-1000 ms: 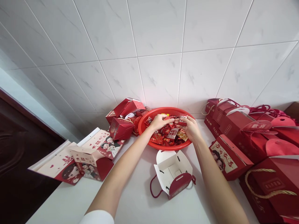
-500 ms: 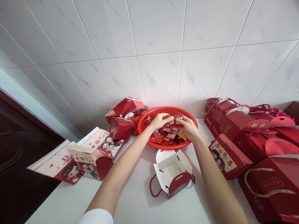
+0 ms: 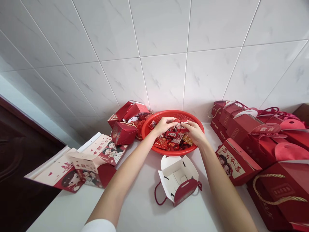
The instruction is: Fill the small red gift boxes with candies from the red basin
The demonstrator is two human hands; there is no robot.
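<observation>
Over the red basket (image 3: 175,153) of wrapped packets (image 3: 178,139), the left hand (image 3: 164,125) and right hand (image 3: 195,132) nearly meet, fingers bent; whether either grips a packet, I cannot tell. A labelled packet (image 3: 172,134) has just come into view between them; work remains at the basket, behind the open box (image 3: 185,193).

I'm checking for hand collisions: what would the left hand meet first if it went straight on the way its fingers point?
For the left hand, likely the small red packets just ahead, then the right hand; depth is unclear.
</observation>
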